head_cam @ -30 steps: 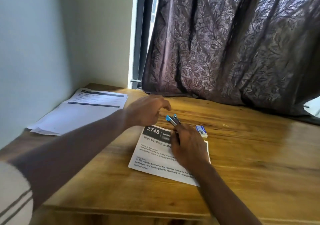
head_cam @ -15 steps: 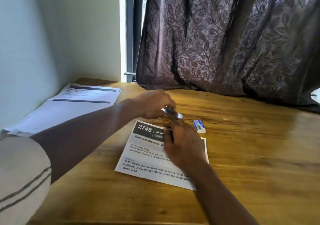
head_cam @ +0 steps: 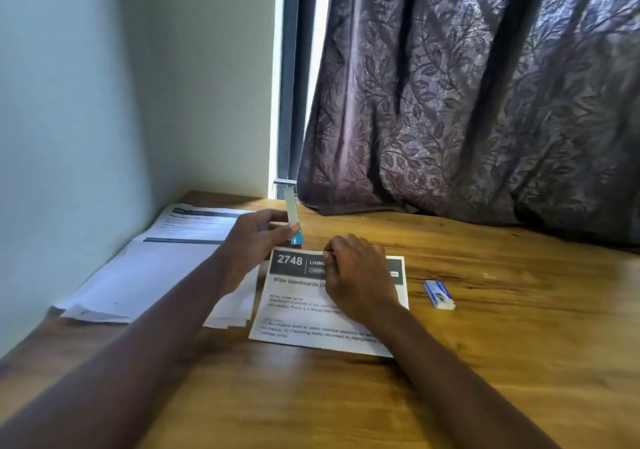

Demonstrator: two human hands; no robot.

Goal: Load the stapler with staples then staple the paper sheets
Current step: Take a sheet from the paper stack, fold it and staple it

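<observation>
Wooden table (head_cam: 485,362), seen from above the person's two bare forearms. A printed sheet (head_cam: 294,310) headed "2748" lies flat near the table's middle. The right hand (head_cam: 356,275) rests knuckles-up on the sheet's upper half, fingers curled toward its top edge; whether they grip anything cannot be told. To the right of the sheet, apart from it, a small blue-and-white staple box (head_cam: 439,294) lies on the bare wood. Just beyond the sheet's top left corner, the left hand (head_cam: 256,241) pinches the stapler (head_cam: 291,213) between thumb and fingers. The stapler is held roughly upright above the table, its blue end down and its silver length pointing up. Left of the sheet, a stack of papers (head_cam: 156,268) reaches back toward the pale wall (head_cam: 104,102). Behind the table hang a dark leaf-patterned curtain (head_cam: 485,102) and, beside it, a window frame (head_cam: 289,102).
</observation>
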